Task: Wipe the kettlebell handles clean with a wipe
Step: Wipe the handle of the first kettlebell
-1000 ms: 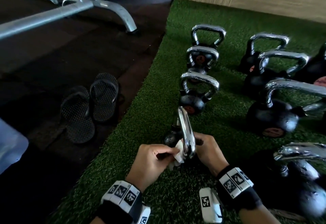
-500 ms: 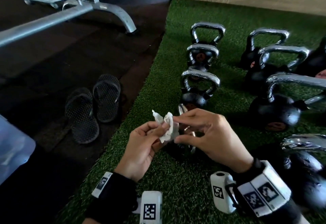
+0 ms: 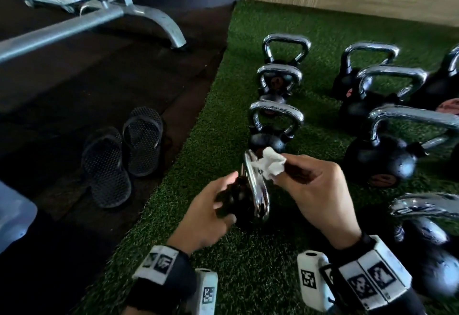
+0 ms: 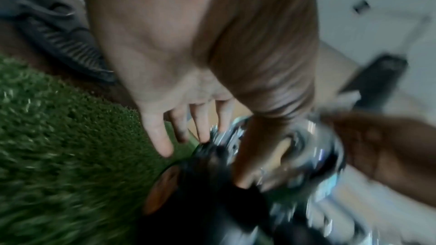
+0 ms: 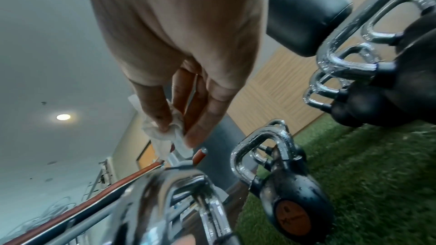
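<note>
A small black kettlebell with a chrome handle (image 3: 258, 195) stands on green turf (image 3: 248, 260) right in front of me. My right hand (image 3: 288, 169) pinches a crumpled white wipe (image 3: 270, 165) between thumb and fingers, at the top of that handle. The right wrist view shows the wipe (image 5: 165, 135) just above the handle (image 5: 188, 193). My left hand (image 3: 228, 196) sits at the kettlebell's left side, holding nothing. In the blurred left wrist view its fingers (image 4: 160, 137) are straight and spread, with the thumb against the chrome handle (image 4: 306, 146).
More small kettlebells (image 3: 275, 126) line up behind this one, and bigger ones (image 3: 382, 160) stand to the right and close by my right wrist. A pair of black sandals (image 3: 124, 156) lies on the dark floor at left. A grey bench frame (image 3: 99, 17) stands farther back.
The wipe has passed from my left hand to my right hand. My left hand dropped to the kettlebell's left side, and the right hand carried the wipe to the handle top.
</note>
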Demonstrator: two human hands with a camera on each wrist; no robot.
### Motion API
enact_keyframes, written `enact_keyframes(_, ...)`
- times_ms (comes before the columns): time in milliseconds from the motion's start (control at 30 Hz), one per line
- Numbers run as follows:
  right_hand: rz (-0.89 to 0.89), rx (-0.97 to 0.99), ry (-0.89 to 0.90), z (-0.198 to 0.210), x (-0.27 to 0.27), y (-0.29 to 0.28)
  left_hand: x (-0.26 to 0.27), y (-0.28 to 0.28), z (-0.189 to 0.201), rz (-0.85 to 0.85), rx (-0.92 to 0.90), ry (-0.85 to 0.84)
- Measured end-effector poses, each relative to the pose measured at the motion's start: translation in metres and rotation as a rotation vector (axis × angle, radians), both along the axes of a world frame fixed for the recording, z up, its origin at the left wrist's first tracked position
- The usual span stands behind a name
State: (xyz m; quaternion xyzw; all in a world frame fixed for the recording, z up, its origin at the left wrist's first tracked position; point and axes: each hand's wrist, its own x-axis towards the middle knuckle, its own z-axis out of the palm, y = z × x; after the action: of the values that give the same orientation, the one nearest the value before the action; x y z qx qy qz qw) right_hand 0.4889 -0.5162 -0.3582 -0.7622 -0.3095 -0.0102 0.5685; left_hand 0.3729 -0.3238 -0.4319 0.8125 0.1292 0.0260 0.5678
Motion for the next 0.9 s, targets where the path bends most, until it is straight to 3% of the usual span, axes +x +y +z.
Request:
enact_keyframes(67,-0.077,-0.028,0.039,-0.007,0.011,-0.006,0.006,-0.012,-0.017,-0.116,0.198,0.083)
enact_keyframes(133,-0.142,-0.097,0.077,-0.018,0.021,-0.008,0.016,-0.03,-0.034,-0.153,0.252,0.097)
enact_keyframes(267,-0.148,-0.197,0.136,-0.045,0.034,-0.004,0.034,-0.05,-0.058,0.078,0.276,-0.036)
enact_keyframes(333,-0.152,-0.233,0.145,-0.057,0.038,0.001,0.036,-0.042,-0.065,0.08,0.285,-0.073)
enact_keyframes(533,-0.146,-0.247,0.278,-0.083,0.041,0.022,0.051,0.002,-0.052,-0.236,0.143,-0.231)
enact_keyframes(667,-0.173,-0.24,0.331,-0.096,0.037,0.031,0.056,0.003,-0.043,-0.289,0.131,-0.313)
enact_keyframes(800,-0.168,-0.227,0.337,-0.089,0.048,0.039,0.054,0.004,-0.048,-0.26,0.151,-0.228)
enact_keyframes(900,-0.229,-0.175,0.227,-0.083,0.053,0.045,0.052,0.008,-0.052,-0.228,0.206,-0.124)
